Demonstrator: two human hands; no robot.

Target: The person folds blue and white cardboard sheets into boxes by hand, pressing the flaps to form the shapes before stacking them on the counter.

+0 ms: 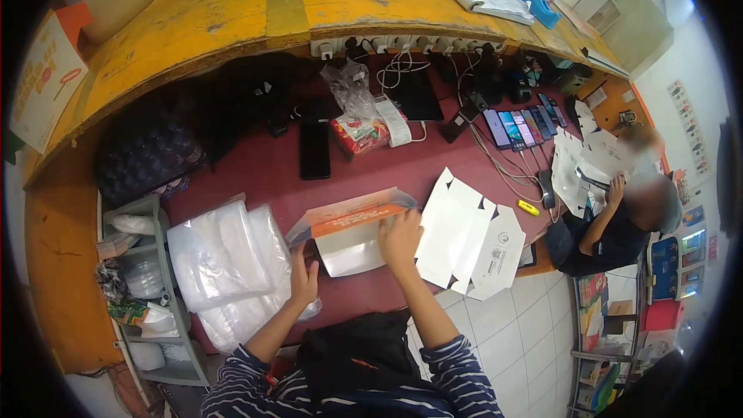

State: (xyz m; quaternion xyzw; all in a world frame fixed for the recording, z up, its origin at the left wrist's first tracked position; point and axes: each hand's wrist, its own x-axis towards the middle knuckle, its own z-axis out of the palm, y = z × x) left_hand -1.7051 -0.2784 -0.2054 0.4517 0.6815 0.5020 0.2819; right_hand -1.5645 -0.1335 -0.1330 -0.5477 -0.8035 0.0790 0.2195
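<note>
A partly folded box (352,251), orange outside and white inside, stands on the dark red tabletop (251,174) in front of me. My right hand (400,240) grips the box at its right end, with the fingers over the upper edge. At the box's left end is my left hand (303,275), its fingers apart and pointing up; whether it touches the box is hard to tell. Right of my right hand lies a flat white carton sheet (457,232) with cut flaps. A stack of clear plastic bags (220,259) lies left of my left hand.
Behind the box are a black phone (315,151), a red packet (361,135) and cables. Several phones (512,128) line the back right. A co-worker (619,224) at the right handles another white carton (576,170). Grey shelves (176,294) stand at the left.
</note>
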